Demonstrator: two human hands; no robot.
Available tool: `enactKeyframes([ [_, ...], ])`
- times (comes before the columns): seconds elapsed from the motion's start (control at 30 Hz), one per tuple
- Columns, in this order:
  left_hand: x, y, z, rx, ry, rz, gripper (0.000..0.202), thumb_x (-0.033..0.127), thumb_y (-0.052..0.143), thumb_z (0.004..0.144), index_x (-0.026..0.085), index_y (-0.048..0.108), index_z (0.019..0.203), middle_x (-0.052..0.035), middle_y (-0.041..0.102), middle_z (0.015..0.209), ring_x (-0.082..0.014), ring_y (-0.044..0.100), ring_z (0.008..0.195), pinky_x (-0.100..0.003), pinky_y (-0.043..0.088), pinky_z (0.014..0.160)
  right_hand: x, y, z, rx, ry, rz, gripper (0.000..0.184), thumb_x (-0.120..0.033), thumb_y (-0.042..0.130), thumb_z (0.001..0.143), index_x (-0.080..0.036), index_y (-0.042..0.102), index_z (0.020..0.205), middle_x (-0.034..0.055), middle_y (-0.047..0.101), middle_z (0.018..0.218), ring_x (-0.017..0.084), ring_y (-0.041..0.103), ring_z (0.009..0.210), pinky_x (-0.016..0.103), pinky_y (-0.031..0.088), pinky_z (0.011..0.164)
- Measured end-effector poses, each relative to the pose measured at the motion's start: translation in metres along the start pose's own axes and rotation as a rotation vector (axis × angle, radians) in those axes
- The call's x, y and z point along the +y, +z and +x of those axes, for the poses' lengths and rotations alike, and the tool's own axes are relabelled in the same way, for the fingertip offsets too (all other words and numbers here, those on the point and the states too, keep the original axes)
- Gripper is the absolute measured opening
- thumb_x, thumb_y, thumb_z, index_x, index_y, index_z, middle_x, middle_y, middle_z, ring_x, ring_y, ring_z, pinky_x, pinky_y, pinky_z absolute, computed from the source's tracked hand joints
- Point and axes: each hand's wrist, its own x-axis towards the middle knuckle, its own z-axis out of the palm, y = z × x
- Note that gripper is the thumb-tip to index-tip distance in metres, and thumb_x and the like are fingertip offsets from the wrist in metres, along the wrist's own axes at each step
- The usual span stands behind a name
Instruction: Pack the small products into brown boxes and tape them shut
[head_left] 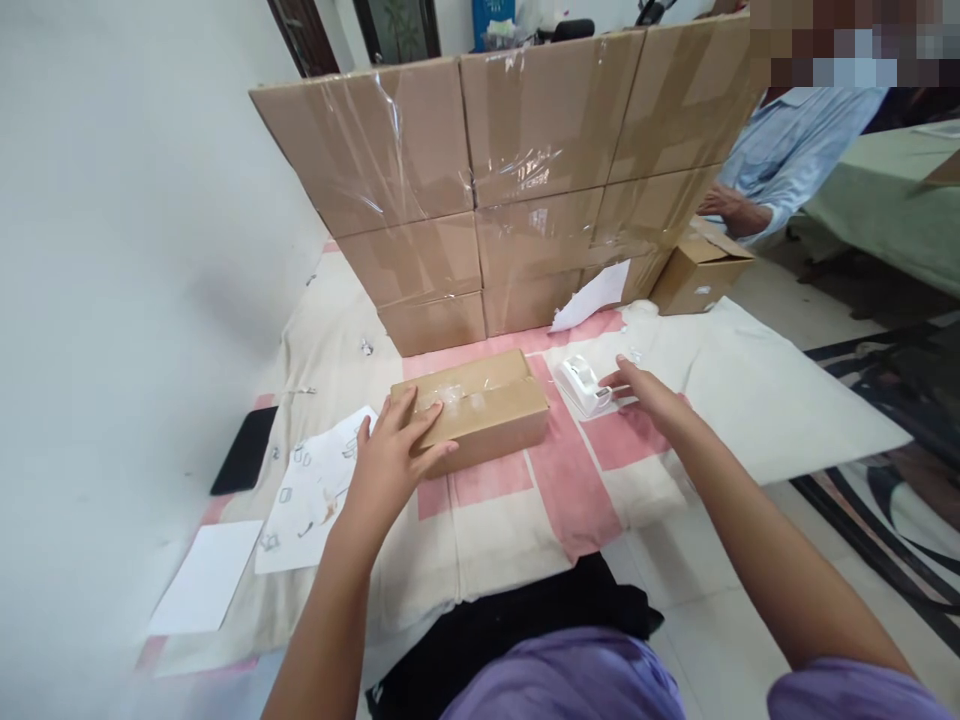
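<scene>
A small closed cardboard box (495,420) lies on the cloth-covered table, with clear tape on its top. My left hand (401,435) rests on the box's left end, fingers spread over the top. To the right of the box stands a white tape dispenser (581,385). Beside its right end is my right hand (641,385), fingers stretched toward the dispenser; whether the fingertips touch it I cannot tell. Nothing shows inside the right hand.
Stacked taped cartons (540,130) form a wall behind the box, a torn paper (592,297) leaning there. Left lie a drawn-on sheet (300,510), a blank sheet (210,575) and a black tablet-like slab (246,452). Another person's sleeve (810,150) is near an open carton (701,270).
</scene>
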Motion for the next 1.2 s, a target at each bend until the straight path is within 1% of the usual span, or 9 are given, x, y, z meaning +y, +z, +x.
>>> enactKeyframes([
  [0.13,-0.002,0.003,0.001,0.022,0.009,-0.002,0.050,0.044,0.072,0.089,0.034,0.063,0.136,-0.0098,0.038,0.164,-0.0357,0.031,0.153,-0.068,0.022,0.120,-0.013,0.002,0.006,-0.097,0.057,0.025,0.050,-0.068,0.058,0.087,-0.019,0.070,0.087,0.0130,0.072,0.102,0.023,0.065,0.086,0.028,0.056,0.059],
  [0.2,-0.003,0.005,0.002,0.033,0.015,-0.014,0.049,0.045,0.072,0.089,0.033,0.063,0.136,-0.0107,0.038,0.164,-0.0360,0.032,0.153,-0.069,0.022,0.119,-0.018,0.005,0.008,-0.127,0.088,0.058,0.042,-0.060,0.068,0.082,-0.020,0.068,0.094,0.0122,0.073,0.102,0.024,0.064,0.084,0.032,0.060,0.057],
  [0.27,-0.005,0.007,0.002,0.046,0.022,-0.028,0.050,0.045,0.073,0.088,0.033,0.064,0.135,-0.0122,0.039,0.163,-0.0370,0.034,0.152,-0.070,0.024,0.118,-0.021,0.009,0.011,-0.131,0.114,0.074,0.036,-0.051,0.073,0.079,-0.020,0.066,0.097,0.0108,0.072,0.094,0.024,0.063,0.079,0.036,0.062,0.055],
  [0.37,-0.008,0.011,0.002,0.073,0.032,-0.047,0.051,0.047,0.074,0.086,0.032,0.065,0.134,-0.0130,0.039,0.163,-0.0389,0.034,0.151,-0.069,0.026,0.117,-0.022,0.016,0.016,-0.089,0.117,0.061,0.024,-0.041,0.071,0.079,-0.018,0.064,0.085,0.0090,0.068,0.080,0.021,0.059,0.067,0.038,0.061,0.051],
  [0.47,-0.010,0.013,0.002,0.085,0.042,-0.067,0.051,0.049,0.073,0.086,0.033,0.065,0.135,-0.0125,0.040,0.163,-0.0404,0.033,0.152,-0.070,0.028,0.117,-0.019,0.023,0.018,-0.050,0.075,0.049,0.018,-0.034,0.067,0.080,-0.018,0.062,0.077,0.0083,0.067,0.075,0.019,0.058,0.062,0.035,0.059,0.049],
  [0.67,-0.013,0.016,0.002,0.110,0.054,-0.082,0.051,0.052,0.072,0.086,0.032,0.066,0.134,-0.0119,0.041,0.162,-0.0432,0.035,0.150,-0.070,0.032,0.115,-0.016,0.041,0.013,-0.006,-0.022,-0.015,0.019,-0.030,0.068,0.079,-0.017,0.062,0.068,0.0058,0.062,0.062,0.017,0.057,0.056,0.026,0.049,0.046],
  [0.83,-0.016,0.021,0.001,0.147,0.083,-0.102,0.051,0.053,0.071,0.086,0.031,0.067,0.133,-0.0127,0.043,0.161,-0.0440,0.038,0.148,-0.070,0.035,0.113,-0.023,0.035,0.012,0.031,-0.065,-0.153,0.022,-0.021,0.078,0.068,-0.017,0.059,0.057,0.0044,0.059,0.062,0.013,0.052,0.049,0.024,0.042,0.041],
  [1.0,-0.023,0.027,0.002,0.197,0.177,-0.203,0.054,0.058,0.066,0.089,0.028,0.066,0.135,-0.0123,0.040,0.163,-0.0366,0.040,0.148,-0.061,0.033,0.121,-0.030,0.023,0.009,0.017,0.051,-0.230,0.021,-0.027,0.080,0.071,-0.018,0.061,0.069,0.0056,0.064,0.069,0.013,0.054,0.047,0.025,0.045,0.039],
  [1.2,-0.025,0.031,0.000,0.212,0.183,-0.235,0.056,0.059,0.064,0.089,0.028,0.065,0.135,-0.0123,0.040,0.163,-0.0354,0.040,0.148,-0.060,0.032,0.122,-0.037,0.029,-0.001,0.004,0.093,-0.116,0.020,-0.030,0.076,0.081,-0.017,0.061,0.080,0.0084,0.067,0.074,0.019,0.065,0.048,0.029,0.050,0.043],
])
